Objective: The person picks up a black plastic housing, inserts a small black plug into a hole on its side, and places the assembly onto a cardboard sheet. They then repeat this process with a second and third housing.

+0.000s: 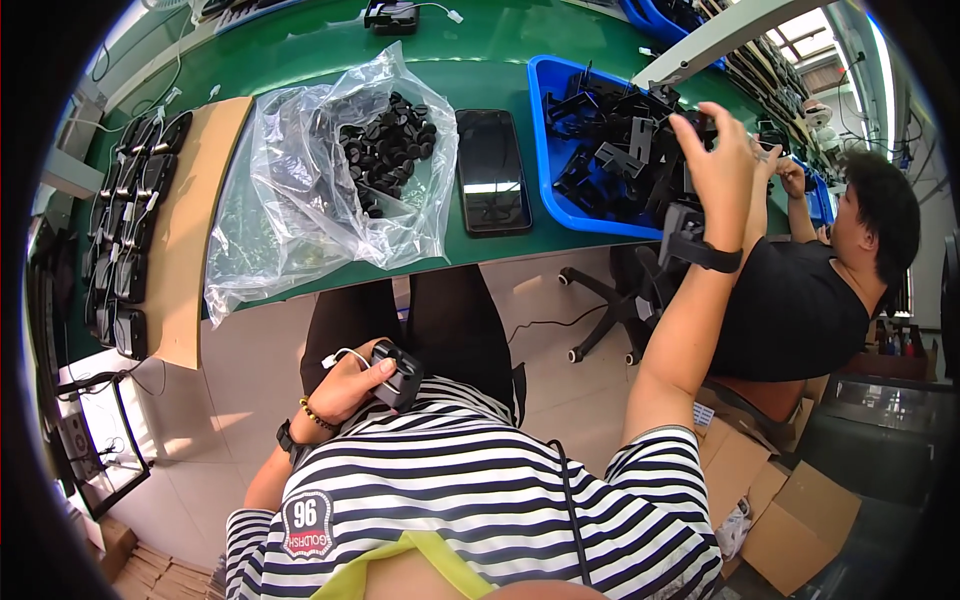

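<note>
Close to my lap, my left hand point(345, 388) is closed around a small black plastic device point(398, 378), its thumb on top. A short white cable with a plug point(343, 356) sticks out beside that hand. My right hand point(722, 160) is raised over the right side of a blue bin point(545, 140), thumb and fingers apart, with nothing visible between them. Black plastic brackets point(625, 150) lie jumbled in the bin, some of them hidden behind my right hand and wrist.
A clear plastic bag point(300, 190) of small round black parts point(385, 150) and a black smartphone point(494, 175) lie on the green table point(470, 75). Several cabled black devices point(130, 240) line the left, beside a cardboard strip point(195, 240). Another person point(800, 300) works close on my right.
</note>
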A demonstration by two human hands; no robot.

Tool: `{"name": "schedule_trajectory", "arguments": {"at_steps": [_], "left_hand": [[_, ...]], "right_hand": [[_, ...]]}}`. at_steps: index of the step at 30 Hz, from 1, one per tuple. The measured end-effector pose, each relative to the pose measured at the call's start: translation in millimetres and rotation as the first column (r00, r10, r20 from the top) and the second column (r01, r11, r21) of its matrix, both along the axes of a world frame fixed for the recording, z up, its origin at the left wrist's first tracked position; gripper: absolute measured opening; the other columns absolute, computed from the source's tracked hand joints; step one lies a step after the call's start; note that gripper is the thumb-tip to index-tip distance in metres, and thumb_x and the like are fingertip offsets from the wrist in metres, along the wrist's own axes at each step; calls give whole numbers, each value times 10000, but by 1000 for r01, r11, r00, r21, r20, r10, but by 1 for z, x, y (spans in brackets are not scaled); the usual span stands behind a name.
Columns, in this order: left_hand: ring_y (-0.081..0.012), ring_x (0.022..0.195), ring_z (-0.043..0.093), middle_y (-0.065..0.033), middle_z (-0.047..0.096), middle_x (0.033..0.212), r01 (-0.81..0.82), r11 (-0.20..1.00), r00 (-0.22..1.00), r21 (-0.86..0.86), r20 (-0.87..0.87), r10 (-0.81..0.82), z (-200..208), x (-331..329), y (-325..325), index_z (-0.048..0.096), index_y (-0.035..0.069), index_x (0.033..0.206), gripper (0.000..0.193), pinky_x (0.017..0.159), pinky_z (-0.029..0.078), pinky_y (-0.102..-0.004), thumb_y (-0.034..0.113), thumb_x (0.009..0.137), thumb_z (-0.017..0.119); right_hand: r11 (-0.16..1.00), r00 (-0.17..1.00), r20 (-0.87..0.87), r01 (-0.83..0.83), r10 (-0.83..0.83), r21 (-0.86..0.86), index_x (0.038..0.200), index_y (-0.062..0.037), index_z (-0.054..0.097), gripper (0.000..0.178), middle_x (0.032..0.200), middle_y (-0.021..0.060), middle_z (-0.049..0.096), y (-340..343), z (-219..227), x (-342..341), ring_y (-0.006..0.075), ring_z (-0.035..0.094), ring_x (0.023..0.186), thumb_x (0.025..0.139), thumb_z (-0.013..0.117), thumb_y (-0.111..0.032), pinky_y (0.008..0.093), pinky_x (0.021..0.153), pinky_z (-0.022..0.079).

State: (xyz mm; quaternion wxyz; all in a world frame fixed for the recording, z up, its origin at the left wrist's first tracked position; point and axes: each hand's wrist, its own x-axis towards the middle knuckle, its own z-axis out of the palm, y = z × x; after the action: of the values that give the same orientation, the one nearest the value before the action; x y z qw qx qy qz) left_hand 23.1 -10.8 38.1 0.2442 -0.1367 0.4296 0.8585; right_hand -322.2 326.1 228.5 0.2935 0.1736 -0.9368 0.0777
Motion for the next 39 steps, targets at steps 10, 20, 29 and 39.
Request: {"name": "schedule_trajectory", "arguments": {"at_steps": [10,20,29,39], "left_hand": [[-187,881,683,-102,658,1034,-17,994,998,107,56,11,-1,-9,1,514,22,1234,449,733,596,-325,373,996,664],[-174,956,676,-88,664,1112,-230,972,964,-47,124,235,11,-21,-1,519,6,1295,472,793,612,-324,338,997,676],[-149,1067,657,-68,664,1193,-241,951,968,-191,27,251,6,-13,-3,509,28,1386,507,883,555,-284,285,990,693],[-98,999,615,-32,661,1119,-173,900,985,-399,-70,159,8,-17,-4,533,16,1345,529,893,507,-260,244,932,773]], "right_hand": [[410,721,87,-287,688,-866,1339,48,543,542,1307,162,625,-43,16,67,252,629,1174,1004,632,-369,363,974,493],[396,-112,383,358,917,-845,1231,42,535,607,1148,172,611,-114,-125,207,292,677,1044,1032,508,-531,394,922,540],[565,-272,499,487,823,-666,1020,-14,525,552,963,111,601,-133,-171,227,239,711,755,1096,327,-524,326,679,599],[672,-274,615,365,739,-645,1077,8,481,468,978,149,613,-147,-174,218,251,742,743,1074,475,-460,287,634,620]]}}
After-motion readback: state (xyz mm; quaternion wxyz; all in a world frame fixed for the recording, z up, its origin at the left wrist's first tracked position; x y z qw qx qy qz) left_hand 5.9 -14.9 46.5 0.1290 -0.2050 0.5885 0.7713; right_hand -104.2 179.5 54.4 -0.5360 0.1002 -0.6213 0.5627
